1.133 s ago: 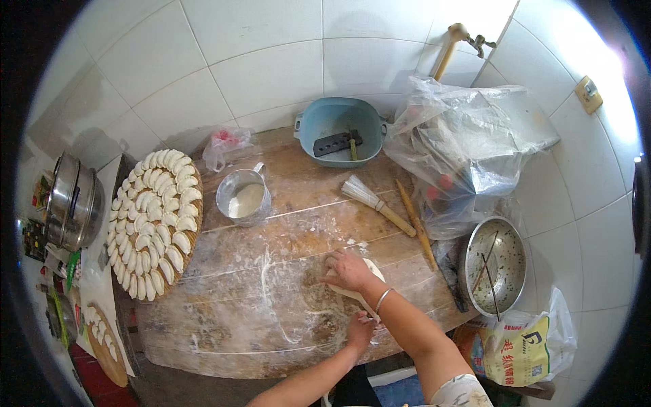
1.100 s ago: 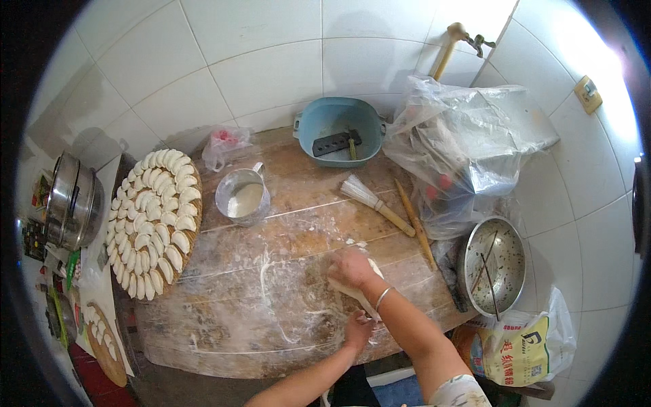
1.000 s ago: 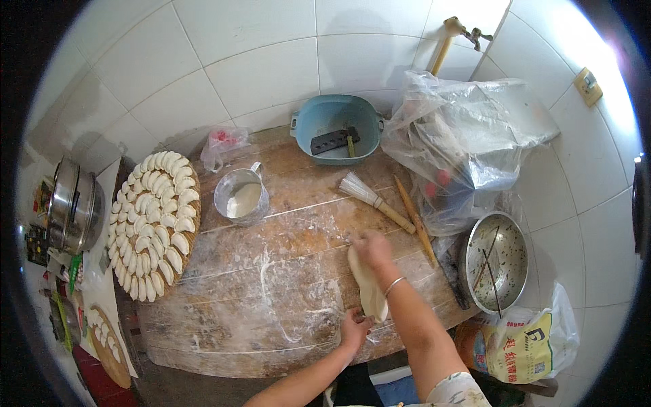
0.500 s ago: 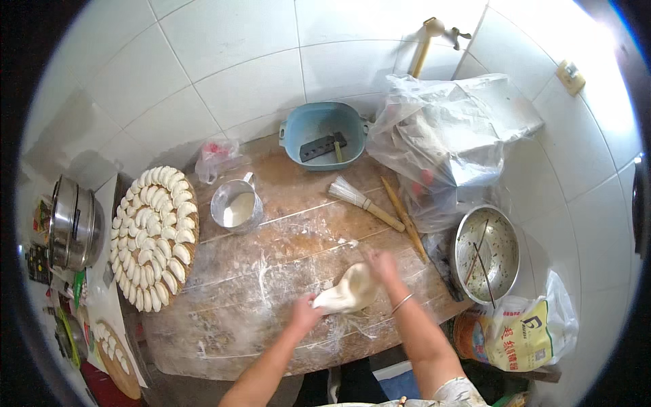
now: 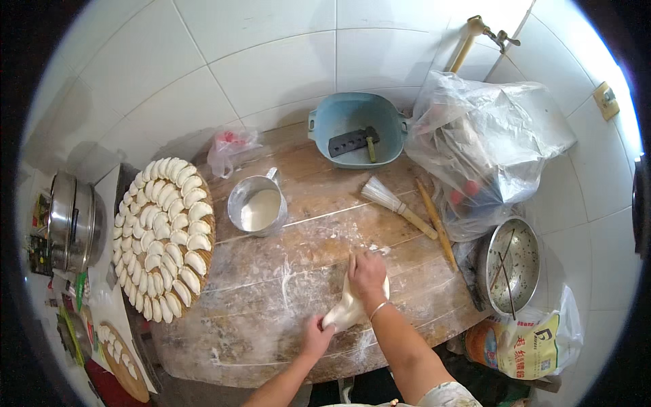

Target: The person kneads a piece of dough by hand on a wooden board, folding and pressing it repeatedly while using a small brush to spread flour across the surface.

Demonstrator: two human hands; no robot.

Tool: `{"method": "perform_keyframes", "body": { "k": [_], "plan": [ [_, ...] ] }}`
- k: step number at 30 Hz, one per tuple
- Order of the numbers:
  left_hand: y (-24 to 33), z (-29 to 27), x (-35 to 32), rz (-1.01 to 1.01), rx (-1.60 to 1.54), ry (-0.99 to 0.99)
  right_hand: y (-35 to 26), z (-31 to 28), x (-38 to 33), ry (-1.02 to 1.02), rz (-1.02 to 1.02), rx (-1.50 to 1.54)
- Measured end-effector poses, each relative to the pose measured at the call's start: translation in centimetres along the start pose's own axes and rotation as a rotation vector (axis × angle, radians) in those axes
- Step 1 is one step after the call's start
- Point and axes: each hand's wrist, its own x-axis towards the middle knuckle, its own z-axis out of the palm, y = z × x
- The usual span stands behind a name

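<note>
We see a metal cup (image 5: pixel 256 205) of white flour on the floured wooden board (image 5: pixel 271 298), a blue basin (image 5: pixel 357 129) at the far side holding a dark cleaver (image 5: pixel 352 140), and a round tray (image 5: pixel 163 237) of dumplings at left. Our right hand (image 5: pixel 367 273) presses closed on the far end of a stretched dough piece (image 5: pixel 347 308); our left hand (image 5: pixel 317 334) grips its near end. Half a second ago the dough sat bunched between both hands; now it is pulled long.
</note>
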Motion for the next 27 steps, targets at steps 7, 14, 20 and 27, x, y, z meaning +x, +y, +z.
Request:
{"method": "perform_keyframes", "body": {
  "k": [7,14,20,27],
  "plan": [
    [3.3,-2.0,5.8,0.237,0.187,0.164,1.6,-2.1,2.7,-0.216,0.429,0.433],
    [3.4,-1.9,1.9,0.187,0.191,0.04,-1.0,-5.0,-6.3,-0.18,0.023,-0.012],
    [0.2,-1.4,2.8,0.132,-0.055,0.043,-2.1,-2.7,-2.3,-0.127,0.138,-0.053],
    [-0.7,-1.0,5.3,0.142,-0.124,0.047,-1.6,1.0,2.9,-0.041,0.074,0.009]
  ]
}}
